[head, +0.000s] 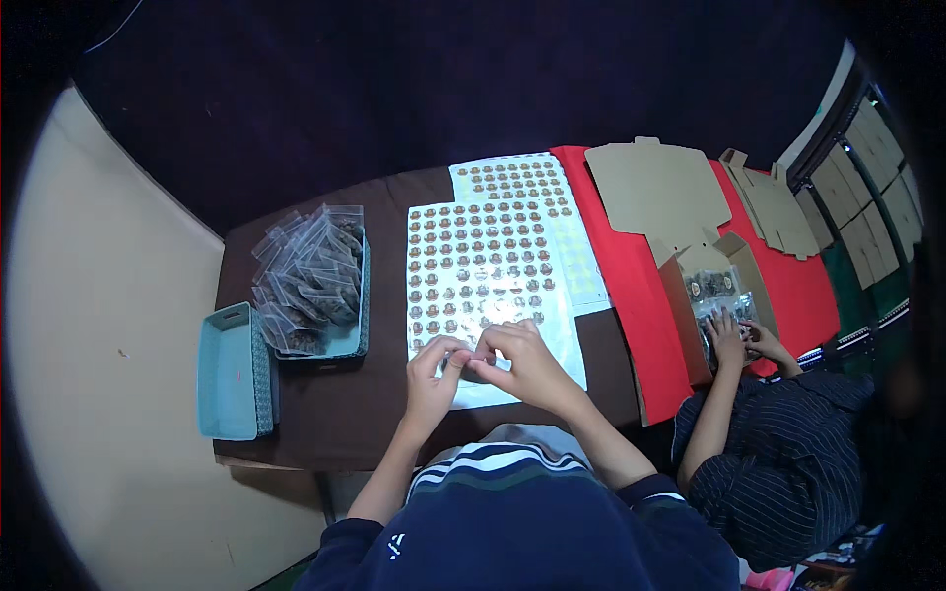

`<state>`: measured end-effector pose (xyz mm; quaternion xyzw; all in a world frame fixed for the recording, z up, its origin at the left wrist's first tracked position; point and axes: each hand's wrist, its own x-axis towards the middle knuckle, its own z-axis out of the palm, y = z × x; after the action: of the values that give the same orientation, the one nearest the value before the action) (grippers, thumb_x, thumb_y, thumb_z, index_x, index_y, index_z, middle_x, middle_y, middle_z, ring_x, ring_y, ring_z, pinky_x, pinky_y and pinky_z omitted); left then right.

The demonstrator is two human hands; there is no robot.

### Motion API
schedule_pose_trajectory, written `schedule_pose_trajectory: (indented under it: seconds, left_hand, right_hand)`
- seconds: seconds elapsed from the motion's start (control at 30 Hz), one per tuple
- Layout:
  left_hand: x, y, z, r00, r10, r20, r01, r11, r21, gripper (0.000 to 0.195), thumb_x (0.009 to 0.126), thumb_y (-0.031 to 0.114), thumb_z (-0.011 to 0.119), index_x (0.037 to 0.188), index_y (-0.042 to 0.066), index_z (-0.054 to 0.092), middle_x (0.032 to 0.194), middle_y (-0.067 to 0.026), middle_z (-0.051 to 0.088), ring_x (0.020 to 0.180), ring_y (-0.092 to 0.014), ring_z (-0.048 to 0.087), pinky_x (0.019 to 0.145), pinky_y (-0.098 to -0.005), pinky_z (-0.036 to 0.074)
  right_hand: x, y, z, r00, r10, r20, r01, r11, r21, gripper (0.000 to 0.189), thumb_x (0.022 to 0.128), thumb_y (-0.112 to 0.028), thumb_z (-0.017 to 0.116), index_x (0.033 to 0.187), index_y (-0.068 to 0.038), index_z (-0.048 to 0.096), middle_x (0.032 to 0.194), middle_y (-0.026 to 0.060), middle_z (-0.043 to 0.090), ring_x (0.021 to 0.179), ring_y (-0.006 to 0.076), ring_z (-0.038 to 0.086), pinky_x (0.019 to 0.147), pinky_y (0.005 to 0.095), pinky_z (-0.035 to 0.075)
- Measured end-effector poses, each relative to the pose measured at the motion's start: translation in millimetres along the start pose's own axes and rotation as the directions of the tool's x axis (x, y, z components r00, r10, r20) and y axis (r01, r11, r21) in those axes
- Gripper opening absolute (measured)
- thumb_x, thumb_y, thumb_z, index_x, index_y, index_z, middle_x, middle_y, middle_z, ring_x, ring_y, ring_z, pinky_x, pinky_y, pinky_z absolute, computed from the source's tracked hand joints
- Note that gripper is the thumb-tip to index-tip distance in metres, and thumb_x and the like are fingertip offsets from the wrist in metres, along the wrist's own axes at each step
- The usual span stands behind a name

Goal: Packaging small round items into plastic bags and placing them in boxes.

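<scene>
Both my hands meet over the lower part of a white sheet of round brown stickers (482,236). My left hand (436,377) and my right hand (526,363) pinch together at the top of a small bag with dark contents (473,375), which my fingers mostly hide. Some sticker places on the sheet are bare or lost in glare. Left of the sheet, a blue basket (365,295) is heaped with clear zip bags (307,277) of dark contents.
A second sticker sheet (584,258) lies partly under the first. An empty blue basket (225,377) stands at the table's left edge. On a red cloth (628,310), a co-worker's hands (728,340) reach into a cardboard box (680,318) of bags. Flattened cardboard (658,185) lies behind it.
</scene>
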<state>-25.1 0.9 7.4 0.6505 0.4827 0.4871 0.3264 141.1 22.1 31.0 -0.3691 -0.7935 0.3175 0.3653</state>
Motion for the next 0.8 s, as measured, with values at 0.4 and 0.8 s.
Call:
schedule_pose_trajectory:
  seconds: [0.4, 0.8]
  left_hand:
    - [11, 8, -20, 0.977, 0.027, -0.213, -0.025, 1.0, 0.011, 0.021, 0.085, 0.017, 0.059, 0.079, -0.003, 0.059, 0.075, -0.0077, 0.059, 0.071, -0.014, 0.055, 0.066, -0.0256, 0.043]
    - [18, 2, -38, 0.949, -0.097, -0.299, 0.055, 0.988, -0.148, 0.023, 0.089, 0.02, 0.055, 0.081, -0.002, 0.057, 0.074, -0.0009, 0.057, 0.07, -0.006, 0.051, 0.065, -0.0201, 0.041]
  right_hand:
    - [7, -20, 13, 0.989, -0.001, -0.147, 0.015, 0.996, 0.091, 0.019, 0.078, -0.015, 0.063, 0.074, -0.002, 0.049, 0.067, 0.0106, 0.05, 0.063, 0.0236, 0.051, 0.057, 0.0331, 0.04]
    - [1, -14, 13, 0.997, -0.001, -0.077, 0.01, 0.993, 0.116, 0.018, 0.079, -0.014, 0.063, 0.076, -0.002, 0.05, 0.067, 0.0087, 0.05, 0.062, 0.0203, 0.051, 0.058, 0.03, 0.041]
